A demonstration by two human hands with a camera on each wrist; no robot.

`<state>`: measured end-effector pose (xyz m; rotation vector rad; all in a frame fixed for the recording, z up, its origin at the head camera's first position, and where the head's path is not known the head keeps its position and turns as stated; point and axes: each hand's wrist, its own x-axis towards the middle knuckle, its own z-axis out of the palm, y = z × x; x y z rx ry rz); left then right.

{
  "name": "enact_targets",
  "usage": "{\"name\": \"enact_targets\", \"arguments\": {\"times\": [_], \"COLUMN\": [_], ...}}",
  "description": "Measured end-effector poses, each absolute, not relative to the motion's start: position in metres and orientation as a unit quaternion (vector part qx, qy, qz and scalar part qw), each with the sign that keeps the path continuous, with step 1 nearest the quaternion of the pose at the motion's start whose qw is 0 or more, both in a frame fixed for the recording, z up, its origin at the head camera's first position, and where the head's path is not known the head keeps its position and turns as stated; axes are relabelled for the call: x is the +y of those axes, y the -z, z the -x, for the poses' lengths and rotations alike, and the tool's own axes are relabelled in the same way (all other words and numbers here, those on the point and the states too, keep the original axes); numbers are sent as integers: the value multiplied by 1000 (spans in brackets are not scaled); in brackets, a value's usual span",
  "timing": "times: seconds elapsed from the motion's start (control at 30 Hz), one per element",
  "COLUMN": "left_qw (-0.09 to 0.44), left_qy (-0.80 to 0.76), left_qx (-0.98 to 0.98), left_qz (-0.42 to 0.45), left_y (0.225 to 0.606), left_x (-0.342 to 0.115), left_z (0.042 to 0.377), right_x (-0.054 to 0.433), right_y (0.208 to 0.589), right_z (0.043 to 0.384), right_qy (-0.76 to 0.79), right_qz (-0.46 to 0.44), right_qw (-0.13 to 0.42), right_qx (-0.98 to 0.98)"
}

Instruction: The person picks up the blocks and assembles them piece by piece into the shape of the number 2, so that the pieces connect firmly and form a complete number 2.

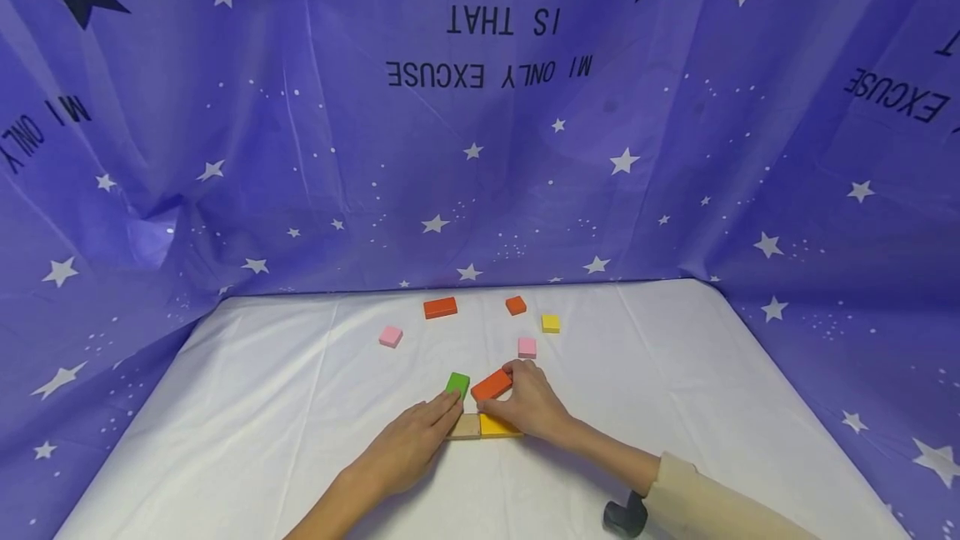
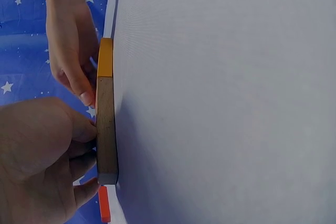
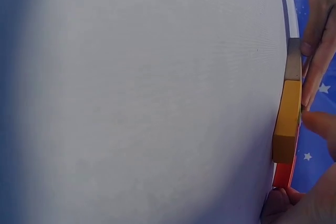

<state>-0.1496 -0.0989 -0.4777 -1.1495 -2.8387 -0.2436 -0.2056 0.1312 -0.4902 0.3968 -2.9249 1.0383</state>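
A: Where do the blocks in hand lie?

B: On the white-covered surface (image 1: 675,407), midway between its left and right edges and well short of its far edge. A plain wooden block (image 1: 467,427) and an amber block (image 1: 498,428) lie end to end, touching; a green block (image 1: 457,382) lies just beyond the wooden one.

A: State of the hands?

B: Left hand (image 1: 411,442): fingers extended and close together, fingertips over the near part of the green block, hand beside the wooden block; nothing gripped. Right hand (image 1: 536,402): thumb and fingers drawn together, pinching an orange-red block (image 1: 489,387), which lies obliquely beyond the amber block, its left end near the green one.

A: And the remaining pieces?

B: Toward the far edge, a long red block (image 1: 440,308) left of that edge's middle and a small red block (image 1: 516,305) right of it; a small yellow block (image 1: 551,324) near the latter. One pink block (image 1: 391,337) lies toward the left edge, another pink block (image 1: 527,347) just beyond the right hand.

A: Surroundings?

B: A purple, star-printed curtain (image 1: 517,198) behind the far edge and along both sides; a beige sleeve (image 1: 720,500) on the right arm, with a dark object (image 1: 626,517) beside it, identity unclear.
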Motion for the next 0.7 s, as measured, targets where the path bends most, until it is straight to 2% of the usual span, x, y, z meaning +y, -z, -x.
{"name": "enact_targets", "arguments": {"times": [0.4, 0.7], "left_qw": [23, 35], "left_qy": [83, 81], "left_qx": [-926, -926], "left_qz": [368, 367], "left_y": [478, 479], "left_x": [-98, -98], "left_z": [149, 149], "right_x": [130, 130], "right_y": [491, 490], "right_z": [208, 214], "right_qy": [-313, -319], "right_qz": [-136, -149], "right_qw": [2, 20], "right_qx": [-940, -936]}}
